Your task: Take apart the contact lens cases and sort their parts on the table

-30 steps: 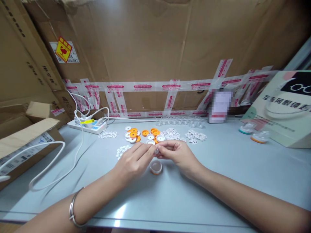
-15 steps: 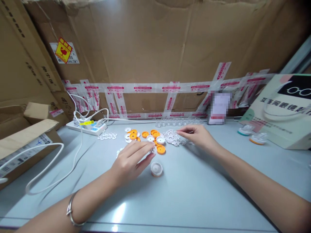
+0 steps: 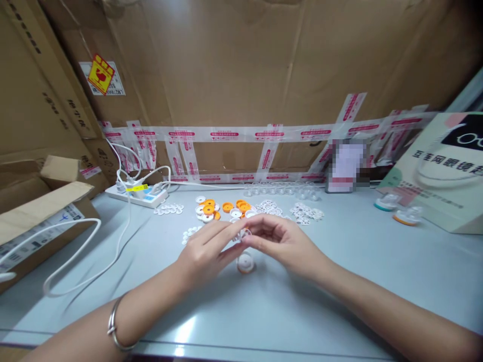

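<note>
My left hand [image 3: 209, 246] pinches a small clear plastic part [image 3: 237, 235] between thumb and fingers, above the table. My right hand [image 3: 281, 241] meets it there, thumb and fingertips closed on a small white plastic piece [image 3: 247, 233] against the clear part; fingers partly hide both. Just below the hands stands a round white cap-like part with an orange base [image 3: 245, 262]. Behind them lie loose orange discs [image 3: 227, 207] and white discs [image 3: 200, 200]. To their right are piles of thin white openwork pieces [image 3: 306, 213].
Clear domed parts [image 3: 290, 190] stand in a row at the back. Small white pieces [image 3: 168, 208] lie near a power strip [image 3: 138, 195] with a loose white cable. An opened carton [image 3: 45, 221] is on the left. A phone [image 3: 345, 166], two finished-looking clear pieces [image 3: 409, 215] and a paper bag [image 3: 433, 176] are right.
My right hand has come from the white openwork pieces, leftward and nearer, to meet my left hand. My left hand still holds the clear part. The view has shifted slightly.
</note>
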A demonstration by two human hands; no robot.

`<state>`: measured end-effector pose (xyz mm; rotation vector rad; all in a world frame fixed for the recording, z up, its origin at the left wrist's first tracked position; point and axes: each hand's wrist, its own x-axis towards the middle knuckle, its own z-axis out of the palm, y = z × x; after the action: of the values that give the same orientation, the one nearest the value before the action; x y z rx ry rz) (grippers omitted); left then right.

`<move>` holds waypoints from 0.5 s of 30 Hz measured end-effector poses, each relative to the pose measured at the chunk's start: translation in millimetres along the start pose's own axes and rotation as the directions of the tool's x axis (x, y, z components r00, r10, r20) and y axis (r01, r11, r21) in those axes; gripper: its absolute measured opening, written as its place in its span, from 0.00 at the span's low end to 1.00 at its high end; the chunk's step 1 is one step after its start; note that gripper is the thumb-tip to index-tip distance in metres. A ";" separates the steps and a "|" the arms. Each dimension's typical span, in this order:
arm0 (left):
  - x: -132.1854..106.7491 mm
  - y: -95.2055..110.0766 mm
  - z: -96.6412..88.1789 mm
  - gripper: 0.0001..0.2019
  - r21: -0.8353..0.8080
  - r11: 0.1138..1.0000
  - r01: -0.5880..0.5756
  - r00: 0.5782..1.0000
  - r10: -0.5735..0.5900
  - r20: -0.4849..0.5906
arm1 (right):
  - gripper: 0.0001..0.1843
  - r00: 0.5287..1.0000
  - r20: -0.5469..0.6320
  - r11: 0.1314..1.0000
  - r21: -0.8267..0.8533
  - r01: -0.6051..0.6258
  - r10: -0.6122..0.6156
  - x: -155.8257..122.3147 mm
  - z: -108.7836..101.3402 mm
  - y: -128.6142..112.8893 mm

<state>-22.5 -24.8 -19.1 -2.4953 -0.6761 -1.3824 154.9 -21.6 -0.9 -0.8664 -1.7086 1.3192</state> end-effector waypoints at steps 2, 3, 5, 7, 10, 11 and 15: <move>0.3 1.1 0.3 0.19 0.000 1.000 -0.028 0.999 0.027 0.018 | 0.13 1.000 -0.009 0.998 0.062 -0.006 0.007 -1.8 9.2 -0.7; 0.6 1.4 0.3 0.19 -0.002 1.000 -0.031 0.999 0.031 0.022 | 0.12 0.999 -0.030 0.998 0.064 -0.012 0.014 -1.0 8.1 -0.5; 1.3 1.2 -0.3 0.20 -0.008 1.000 -0.014 1.000 0.014 0.028 | 0.12 0.994 -0.102 0.999 0.009 -0.033 0.034 3.1 -7.1 -0.1; 1.4 0.0 -1.5 0.19 -0.013 1.000 0.028 0.998 -0.027 0.054 | 0.14 0.974 -0.216 0.990 -0.109 -0.086 0.060 7.9 -38.1 1.0; 0.0 -3.1 -4.0 0.16 -0.036 0.996 0.083 0.988 -0.077 0.136 | 0.16 0.926 -0.364 0.923 -0.315 -0.223 0.100 11.1 -99.2 6.5; -0.7 -4.3 -4.9 0.16 -0.050 0.994 0.093 0.982 -0.083 0.171 | 0.15 0.923 -0.354 0.883 -0.373 -0.285 0.149 10.8 -118.4 9.5; -2.1 -7.2 -7.9 0.15 -0.096 0.982 0.164 0.931 -0.122 0.344 | 0.11 0.898 -0.272 0.763 -0.475 -0.439 0.347 7.7 -164.4 25.0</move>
<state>-32.9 -22.3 -16.9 -2.8689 -0.8782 -1.0751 299.1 61.6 -0.3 -1.6923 -1.8418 0.9855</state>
